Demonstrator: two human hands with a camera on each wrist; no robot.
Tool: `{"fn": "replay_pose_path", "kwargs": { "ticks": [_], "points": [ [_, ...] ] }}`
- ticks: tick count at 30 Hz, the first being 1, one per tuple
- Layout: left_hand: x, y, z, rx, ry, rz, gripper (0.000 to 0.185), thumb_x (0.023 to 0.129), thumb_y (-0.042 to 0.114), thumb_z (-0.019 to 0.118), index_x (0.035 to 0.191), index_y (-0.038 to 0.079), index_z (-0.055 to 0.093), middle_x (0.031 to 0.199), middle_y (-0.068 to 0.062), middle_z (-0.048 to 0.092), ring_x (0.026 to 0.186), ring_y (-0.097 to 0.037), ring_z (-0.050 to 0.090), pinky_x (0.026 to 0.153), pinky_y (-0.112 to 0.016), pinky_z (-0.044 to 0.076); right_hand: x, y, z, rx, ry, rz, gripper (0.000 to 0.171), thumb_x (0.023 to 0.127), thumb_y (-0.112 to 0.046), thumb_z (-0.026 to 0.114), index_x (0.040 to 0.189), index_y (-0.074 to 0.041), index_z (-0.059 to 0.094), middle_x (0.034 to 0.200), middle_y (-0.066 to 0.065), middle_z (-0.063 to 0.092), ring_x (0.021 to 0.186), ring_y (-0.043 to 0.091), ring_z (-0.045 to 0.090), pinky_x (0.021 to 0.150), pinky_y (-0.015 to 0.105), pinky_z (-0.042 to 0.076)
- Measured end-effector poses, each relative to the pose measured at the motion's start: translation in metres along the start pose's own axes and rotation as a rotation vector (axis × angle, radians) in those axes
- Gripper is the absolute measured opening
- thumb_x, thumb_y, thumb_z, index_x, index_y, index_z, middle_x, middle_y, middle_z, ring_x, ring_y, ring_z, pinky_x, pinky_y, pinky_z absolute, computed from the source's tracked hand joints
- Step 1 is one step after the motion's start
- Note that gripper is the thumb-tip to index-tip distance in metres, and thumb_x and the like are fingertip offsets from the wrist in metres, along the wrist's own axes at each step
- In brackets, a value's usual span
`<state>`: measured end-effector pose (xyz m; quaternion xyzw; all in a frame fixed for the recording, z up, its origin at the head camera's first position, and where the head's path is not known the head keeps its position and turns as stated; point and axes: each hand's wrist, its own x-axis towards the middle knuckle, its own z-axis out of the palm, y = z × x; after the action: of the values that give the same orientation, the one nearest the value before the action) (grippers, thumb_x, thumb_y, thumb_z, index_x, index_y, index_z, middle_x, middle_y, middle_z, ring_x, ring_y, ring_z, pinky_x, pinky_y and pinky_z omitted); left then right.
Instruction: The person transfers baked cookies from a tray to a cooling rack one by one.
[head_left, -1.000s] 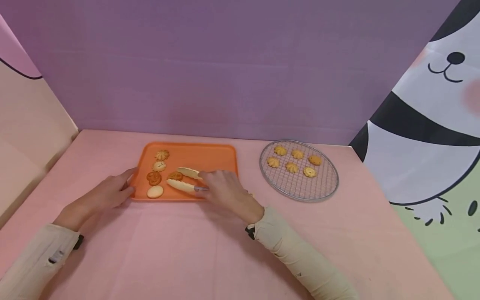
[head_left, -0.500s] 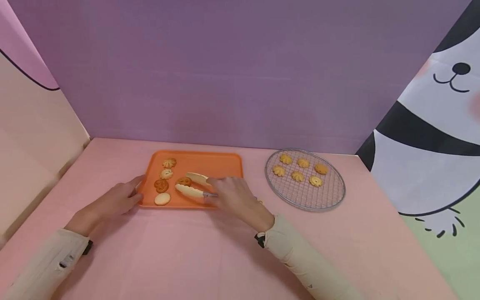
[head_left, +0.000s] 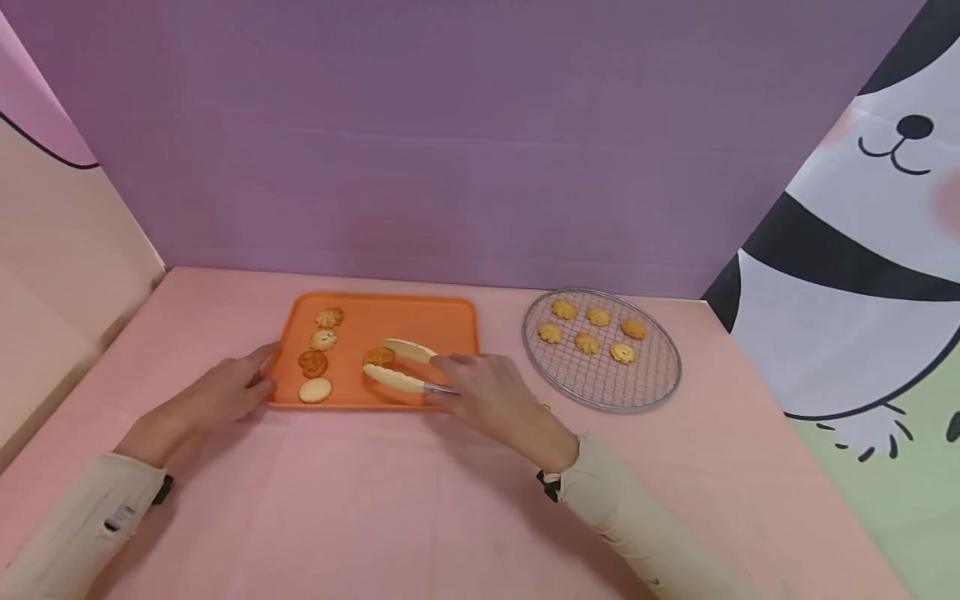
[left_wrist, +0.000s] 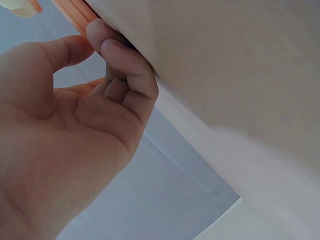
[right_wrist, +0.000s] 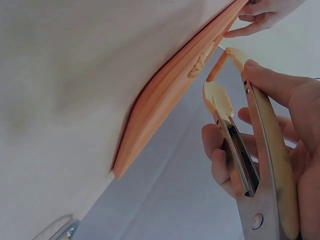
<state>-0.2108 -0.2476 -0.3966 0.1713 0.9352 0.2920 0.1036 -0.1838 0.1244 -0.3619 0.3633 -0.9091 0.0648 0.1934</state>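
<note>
The right hand (head_left: 498,400) grips a pair of cream-tipped tongs (head_left: 401,367), its fingers (right_wrist: 272,82) curled round the handles, and the tong tips are pinched on a brown cookie (head_left: 379,357) over the middle of the orange tray (head_left: 420,317). The left hand (head_left: 221,392) rests at the tray's left edge, fingers (left_wrist: 120,65) bent loosely against the rim without closing round anything. Four more cookies (head_left: 318,353) lie in a column along the left side of the tray, and to the right of the tray on the pink surface (head_left: 390,500) sits a round wire rack (head_left: 645,387) carrying six pale piped cookies (head_left: 592,329).
</note>
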Motion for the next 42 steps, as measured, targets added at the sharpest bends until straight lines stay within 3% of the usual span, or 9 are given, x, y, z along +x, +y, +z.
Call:
{"fn": "replay_pose_path", "kwargs": {
  "ticks": [8,20,30,36,42],
  "points": [
    [-0.001,0.002,0.000,0.017,0.013,0.015,0.064,0.099,0.010,0.052,0.152,-0.011,0.022,0.071,-0.003,0.053,0.059,-0.015,0.051,0.055,-0.029,0.043,-0.016,0.007,-0.006,-0.004,0.030,-0.012,0.036,0.084,-0.036,0.079,0.110,-0.014,0.068,0.077,-0.003,0.065,0.053,0.013,0.054,0.046,0.027,0.039],
    [-0.002,0.003,0.000,0.024,0.026,0.028,0.064,0.100,0.009,0.054,0.151,-0.012,0.023,0.072,-0.002,0.054,0.059,-0.014,0.050,0.055,-0.029,0.041,-0.035,0.017,-0.015,0.023,0.046,0.023,0.042,0.085,-0.035,0.079,0.118,-0.012,0.068,0.086,0.001,0.072,0.056,0.011,0.058,0.051,0.028,0.045],
    [0.000,0.002,0.000,0.048,0.032,0.022,0.063,0.099,0.010,0.054,0.151,-0.011,0.024,0.070,-0.002,0.053,0.059,-0.015,0.049,0.056,-0.030,0.041,-0.050,0.025,-0.021,-0.011,0.047,0.051,0.041,0.084,-0.038,0.079,0.116,-0.012,0.069,0.088,0.001,0.072,0.060,0.015,0.064,0.042,0.022,0.035],
    [0.001,0.002,-0.002,0.065,0.033,0.030,0.063,0.099,0.010,0.054,0.151,-0.012,0.025,0.071,-0.002,0.052,0.062,-0.015,0.049,0.060,-0.032,0.041,-0.061,0.030,-0.029,-0.019,0.065,0.079,0.043,0.083,-0.036,0.080,0.117,-0.011,0.071,0.095,0.003,0.074,0.059,0.014,0.064,0.045,0.025,0.042],
    [0.000,0.002,-0.003,0.042,0.018,0.028,0.063,0.100,0.010,0.054,0.151,-0.011,0.024,0.073,-0.003,0.054,0.062,-0.015,0.050,0.059,-0.031,0.042,-0.078,0.038,-0.035,-0.012,0.082,0.101,0.049,0.081,-0.035,0.082,0.121,-0.010,0.070,0.101,0.009,0.075,0.068,0.021,0.071,0.052,0.033,0.052]
  ]
}}
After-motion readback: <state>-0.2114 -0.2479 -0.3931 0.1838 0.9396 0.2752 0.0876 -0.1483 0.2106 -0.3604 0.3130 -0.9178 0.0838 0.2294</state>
